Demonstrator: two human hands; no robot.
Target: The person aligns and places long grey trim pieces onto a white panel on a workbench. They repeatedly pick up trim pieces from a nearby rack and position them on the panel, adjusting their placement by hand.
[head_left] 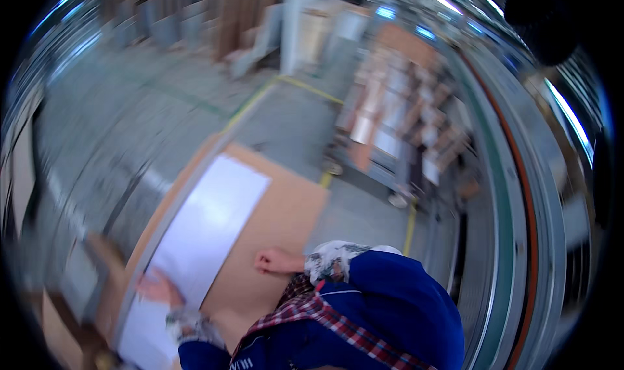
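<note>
A long white panel (211, 204) lies on a brown board (286, 207) in front of me. My left hand (159, 287) rests on or just over the near part of the white panel, close to its left edge. Its fingers are stretched out and somewhat blurred, and it holds nothing that shows. Above the bare brown surface, to the right of the panel, my right hand (278, 261) is curled into a loose fist. No object shows in it. Both forearms wear patterned sleeve covers below blue sleeves.
Beyond the board stands a wheeled cart (390, 136) loaded with panel strips. A long machine or conveyor rail (513, 175) runs down the right side. Stacked boards (237, 19) lean at the back. Yellow lines (253, 103) mark the floor, and more panels (62, 324) stand at the lower left.
</note>
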